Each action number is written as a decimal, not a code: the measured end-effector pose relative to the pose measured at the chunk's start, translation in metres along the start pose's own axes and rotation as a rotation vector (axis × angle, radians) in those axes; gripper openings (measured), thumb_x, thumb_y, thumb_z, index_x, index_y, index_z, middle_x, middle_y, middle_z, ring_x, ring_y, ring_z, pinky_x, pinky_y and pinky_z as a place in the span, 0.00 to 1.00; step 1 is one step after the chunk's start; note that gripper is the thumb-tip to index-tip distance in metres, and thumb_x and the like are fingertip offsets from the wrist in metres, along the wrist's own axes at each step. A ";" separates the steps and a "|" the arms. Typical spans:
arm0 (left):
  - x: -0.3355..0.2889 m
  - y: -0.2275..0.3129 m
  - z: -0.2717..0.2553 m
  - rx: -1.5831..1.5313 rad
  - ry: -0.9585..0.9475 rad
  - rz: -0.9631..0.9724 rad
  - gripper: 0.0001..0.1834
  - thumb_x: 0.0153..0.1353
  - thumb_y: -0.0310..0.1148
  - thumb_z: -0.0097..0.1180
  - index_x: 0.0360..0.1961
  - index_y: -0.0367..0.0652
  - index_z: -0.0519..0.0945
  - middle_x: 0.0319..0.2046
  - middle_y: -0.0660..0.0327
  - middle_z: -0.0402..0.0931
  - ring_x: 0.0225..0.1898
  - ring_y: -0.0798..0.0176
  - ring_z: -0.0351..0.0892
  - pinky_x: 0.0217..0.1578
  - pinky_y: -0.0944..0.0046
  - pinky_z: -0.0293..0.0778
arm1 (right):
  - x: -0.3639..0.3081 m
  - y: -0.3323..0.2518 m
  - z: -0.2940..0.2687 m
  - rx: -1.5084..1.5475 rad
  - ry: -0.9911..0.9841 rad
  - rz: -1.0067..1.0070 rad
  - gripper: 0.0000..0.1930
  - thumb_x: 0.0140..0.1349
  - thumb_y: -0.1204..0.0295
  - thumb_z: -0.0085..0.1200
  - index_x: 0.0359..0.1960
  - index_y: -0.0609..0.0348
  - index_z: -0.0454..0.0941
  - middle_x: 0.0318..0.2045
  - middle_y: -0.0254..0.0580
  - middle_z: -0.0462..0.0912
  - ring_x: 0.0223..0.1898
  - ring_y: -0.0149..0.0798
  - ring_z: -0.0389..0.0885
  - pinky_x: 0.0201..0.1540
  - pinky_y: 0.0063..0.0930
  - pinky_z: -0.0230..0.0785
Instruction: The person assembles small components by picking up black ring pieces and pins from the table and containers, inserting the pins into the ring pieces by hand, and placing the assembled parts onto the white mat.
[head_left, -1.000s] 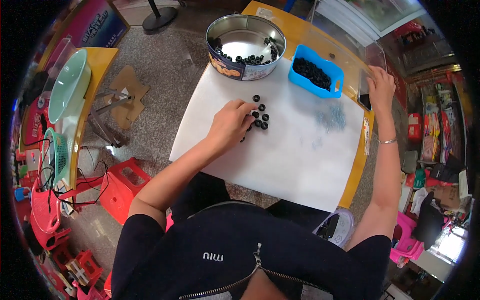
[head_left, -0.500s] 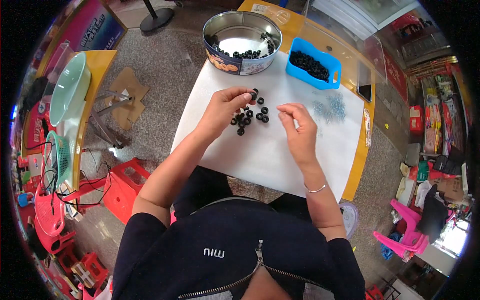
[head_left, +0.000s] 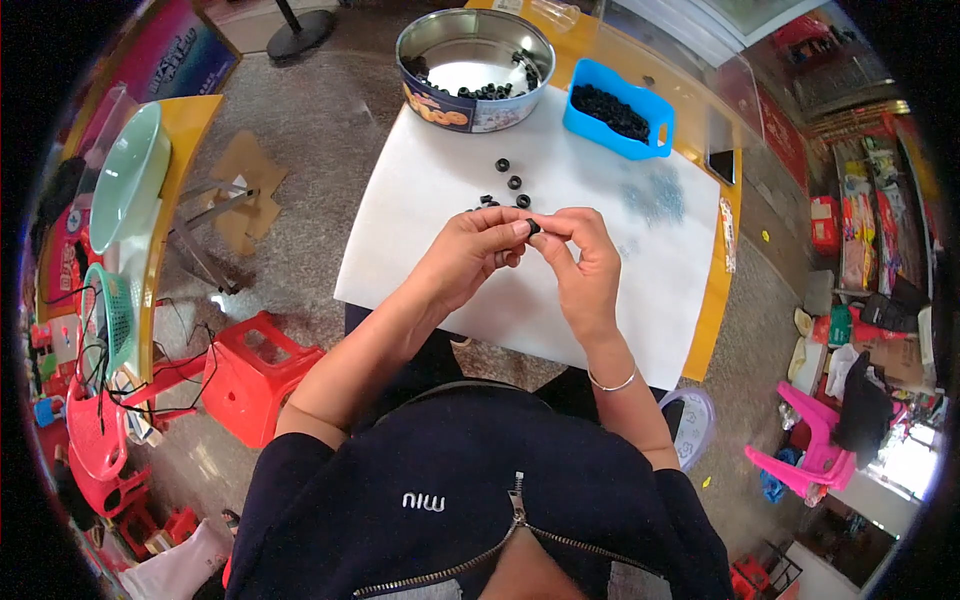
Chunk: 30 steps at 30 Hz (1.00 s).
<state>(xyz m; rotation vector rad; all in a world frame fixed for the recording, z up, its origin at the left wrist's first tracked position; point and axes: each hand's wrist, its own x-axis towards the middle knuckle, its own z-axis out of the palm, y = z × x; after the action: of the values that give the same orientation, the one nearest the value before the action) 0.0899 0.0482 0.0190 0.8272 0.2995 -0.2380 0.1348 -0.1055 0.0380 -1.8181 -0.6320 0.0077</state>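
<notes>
A small black ring-shaped part (head_left: 532, 228) is held between the fingertips of both hands over the white work surface (head_left: 400, 200). My left hand (head_left: 462, 252) pinches it from the left with thumb and forefinger. The thumb and forefinger of my right hand (head_left: 583, 265) are closed against its right side; whether a tiny piece sits between them is hidden. Just beyond the fingers lie loose black rings (head_left: 514, 183), others partly covered by my left hand. To the right of my right hand, tiny pale-blue pieces (head_left: 655, 195) are scattered on the white surface.
At the far side stand a round metal tin (head_left: 475, 118) with black rings inside and a blue plastic basket (head_left: 610, 133) full of small black parts. A dark phone (head_left: 722, 165) lies at the right edge. A red stool (head_left: 255, 385) stands at left.
My left hand has moved right and nearer to me with the black ring. My right hand has moved slightly left, and its fingertips now meet the ring. The view has shifted slightly.
</notes>
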 end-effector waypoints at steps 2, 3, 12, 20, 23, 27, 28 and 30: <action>0.001 -0.008 0.000 -0.020 -0.018 -0.026 0.11 0.60 0.30 0.55 0.42 0.36 0.78 0.35 0.61 0.78 0.31 0.74 0.71 0.35 0.74 0.69 | -0.011 0.005 -0.007 -0.036 0.024 0.009 0.08 0.53 0.80 0.57 0.35 0.60 0.79 0.33 0.39 0.76 0.37 0.36 0.75 0.39 0.26 0.69; -0.001 -0.011 0.001 -0.022 -0.034 -0.039 0.11 0.60 0.30 0.55 0.42 0.36 0.78 0.35 0.61 0.78 0.31 0.74 0.71 0.35 0.74 0.69 | -0.017 0.007 -0.012 -0.072 0.031 0.024 0.07 0.53 0.79 0.57 0.35 0.59 0.79 0.32 0.40 0.76 0.37 0.37 0.75 0.39 0.27 0.69; -0.004 -0.028 0.014 -0.035 -0.019 -0.094 0.14 0.63 0.30 0.52 0.46 0.34 0.76 0.33 0.59 0.77 0.30 0.72 0.73 0.34 0.73 0.71 | -0.029 0.076 -0.082 -0.621 0.296 0.067 0.04 0.56 0.77 0.54 0.33 0.60 0.80 0.31 0.39 0.77 0.35 0.36 0.75 0.36 0.25 0.68; 0.000 -0.037 0.016 -0.060 -0.006 -0.129 0.15 0.63 0.31 0.51 0.48 0.34 0.75 0.33 0.59 0.77 0.30 0.72 0.73 0.34 0.74 0.71 | -0.006 0.065 -0.053 -0.763 0.020 -0.099 0.07 0.51 0.76 0.56 0.33 0.60 0.79 0.31 0.42 0.76 0.38 0.44 0.71 0.43 0.35 0.64; 0.001 -0.037 0.014 -0.142 -0.035 -0.142 0.15 0.63 0.31 0.51 0.48 0.33 0.74 0.35 0.59 0.77 0.31 0.72 0.73 0.34 0.74 0.71 | -0.006 0.071 -0.054 -0.801 -0.015 -0.116 0.06 0.53 0.76 0.55 0.33 0.61 0.79 0.30 0.42 0.76 0.35 0.43 0.72 0.41 0.34 0.65; -0.002 -0.038 0.009 -0.265 -0.093 -0.156 0.14 0.64 0.28 0.50 0.49 0.34 0.75 0.36 0.60 0.77 0.31 0.74 0.72 0.34 0.75 0.72 | -0.007 0.032 -0.048 -0.153 0.091 0.222 0.06 0.57 0.78 0.53 0.35 0.62 0.79 0.31 0.39 0.79 0.33 0.33 0.76 0.39 0.24 0.68; -0.002 -0.038 0.010 -0.267 -0.101 -0.142 0.14 0.64 0.28 0.50 0.49 0.34 0.75 0.37 0.59 0.77 0.31 0.74 0.72 0.35 0.75 0.71 | -0.011 0.027 -0.049 0.021 0.073 0.309 0.06 0.60 0.78 0.52 0.37 0.64 0.79 0.33 0.36 0.79 0.33 0.27 0.76 0.39 0.18 0.67; -0.004 -0.040 0.007 -0.278 -0.112 -0.132 0.14 0.63 0.28 0.51 0.48 0.34 0.75 0.37 0.59 0.77 0.31 0.74 0.72 0.35 0.75 0.71 | -0.016 0.008 -0.037 0.193 0.067 0.375 0.06 0.60 0.78 0.52 0.37 0.65 0.79 0.33 0.36 0.79 0.33 0.27 0.75 0.40 0.18 0.67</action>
<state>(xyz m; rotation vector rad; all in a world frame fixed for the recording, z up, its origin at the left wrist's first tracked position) 0.0750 0.0168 -0.0023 0.5178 0.2752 -0.3556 0.1361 -0.1469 0.0391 -1.7162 -0.2279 0.2498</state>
